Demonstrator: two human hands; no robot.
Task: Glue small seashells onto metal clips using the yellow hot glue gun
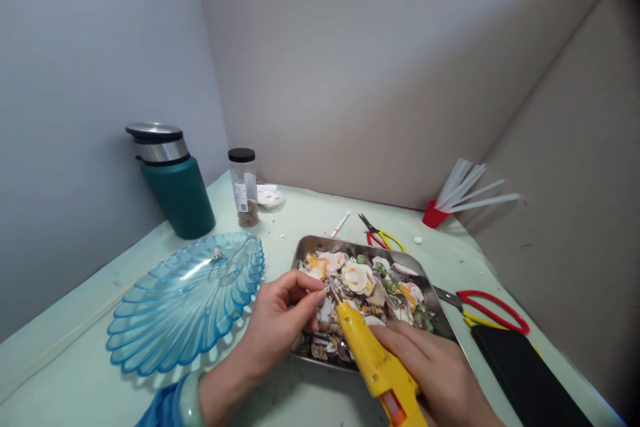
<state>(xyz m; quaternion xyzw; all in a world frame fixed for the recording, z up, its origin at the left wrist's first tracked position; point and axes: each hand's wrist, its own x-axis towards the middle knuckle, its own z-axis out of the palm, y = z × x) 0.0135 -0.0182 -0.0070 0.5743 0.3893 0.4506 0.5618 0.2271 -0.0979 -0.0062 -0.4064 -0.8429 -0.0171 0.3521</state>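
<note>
My right hand (430, 367) is wrapped round a yellow hot glue gun (367, 347), its metal nozzle pointing up and to the left. In a pinch, my left hand (287, 307) holds a small pale shell (327, 290) right at the nozzle tip; the fingers partly cover it. Both hands are above a metal tray (303, 245) heaped with assorted seashells (357, 277). To the left lies a blue, shell-shaped clear dish (175, 320) with one small shell (217, 253) in it.
A teal bottle (177, 193) and a black-lidded jar (245, 190) stand at the back left. Red-and-yellow pliers (383, 237), a marker (341, 224), a red cup (434, 215) of glue sticks (465, 188), scissors (493, 310) and a black phone-like slab (525, 373) surround the tray.
</note>
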